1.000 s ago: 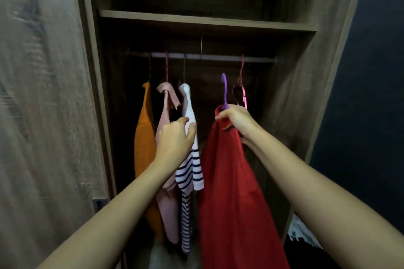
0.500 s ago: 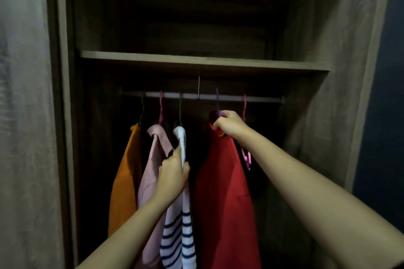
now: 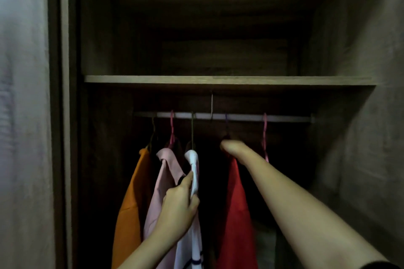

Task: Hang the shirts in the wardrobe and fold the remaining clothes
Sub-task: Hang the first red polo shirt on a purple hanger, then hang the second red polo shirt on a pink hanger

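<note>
**Wardrobe (image 3: 360,137), interior.** Dim light, all detail soft.

**Hidden, cut off or unclear**
- Right hand (image 3: 231,147): seen from the wrist side and blurred. Its fingers lie behind the hand, so I cannot tell whether they hold anything or how far they are spread.
- Red shirt (image 3: 235,214): neck covered by the right hand, right edge behind the forearm, hem cut off by the bottom edge.
- Purple hook (image 3: 226,121): only a thin stem shows, crossing the rail (image 3: 240,117) straight above the right hand. The hanger's body is hidden.
- Orange shirt (image 3: 131,203), pink shirt (image 3: 161,181), striped shirt (image 3: 193,159): lower parts cut off. Only the hooks of their hangers show, on the rail.
- Striped shirt: stripes are visible only at the bottom edge, below the left hand (image 3: 179,205). The rest reads as plain white.
- Space above the shelf (image 3: 218,79): too dark to make out.
- Door (image 3: 21,116): far left, blurred, cut off by the edge.

**Fingers**
- Left fingers (image 3: 192,201): curled round the front edge of the striped shirt, below its collar, with one digit stretched up along the cloth.
- Pink shirt: just left of the left fingers, against the hand.
- Orange shirt: further left, apart from the hand.
- Red shirt: hangs under the rail, right of the left fingers across a dark gap. The right hand rests at its top.
- Pink hanger (image 3: 265,135): on the rail just right of the right hand, its lower part behind the forearm.
</note>
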